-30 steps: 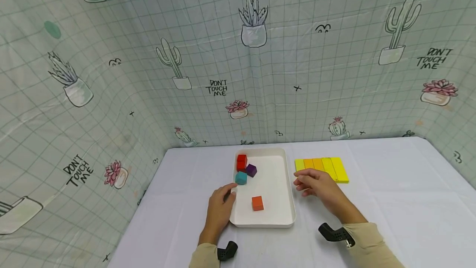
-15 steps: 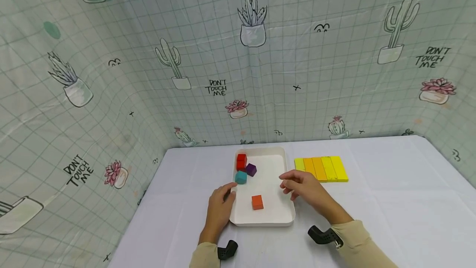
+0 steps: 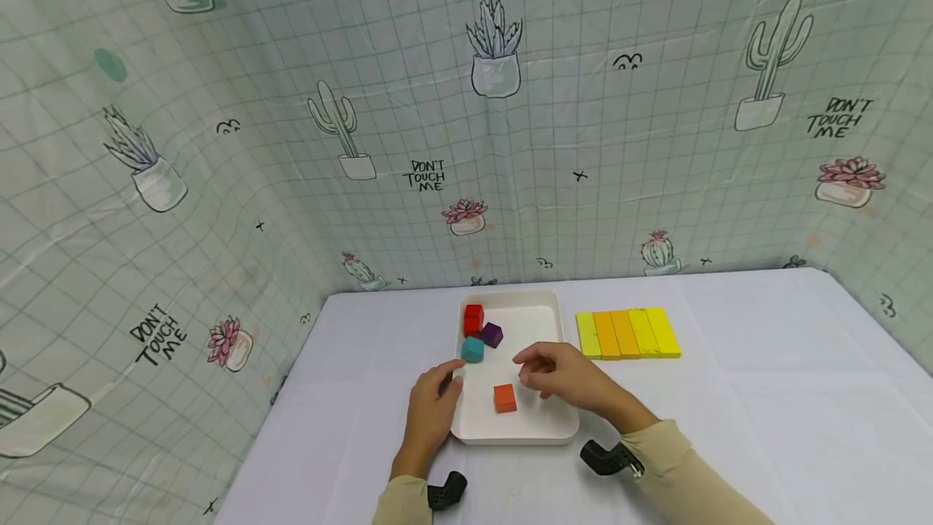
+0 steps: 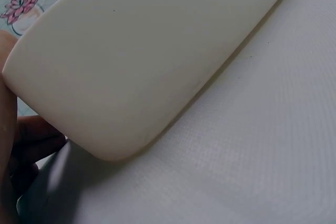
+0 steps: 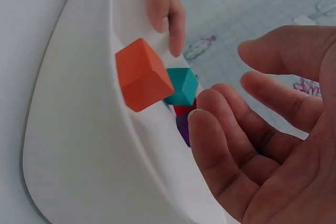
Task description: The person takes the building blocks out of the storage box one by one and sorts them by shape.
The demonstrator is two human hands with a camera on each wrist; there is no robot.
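A white tray (image 3: 539, 428) holds an orange block (image 3: 504, 398) near its front. A teal block (image 3: 472, 349), a purple block (image 3: 492, 335) and red blocks (image 3: 474, 320) sit at its back left. My left hand (image 3: 430, 407) holds the tray's left wall, index finger and thumb at the rim; in the left wrist view other fingers (image 4: 39, 142) curl outside the wall, partly hidden. My right hand (image 3: 564, 375) hovers over the tray's right half, just right of the orange block, fingers loosely bent. Nothing lies between its thumb and fingertips in the right wrist view.
Right of the tray, several yellow and orange flat strips (image 3: 628, 335) lie side by side on the white-covered table (image 3: 773, 395). Behind it hangs a cactus-print cloth (image 3: 583, 120). Each wrist carries a black camera mount (image 3: 611, 458).
My right hand has moved left from beside the yellow strips, across the tray's right rim to near the orange block. My left hand and the blocks have stayed put.
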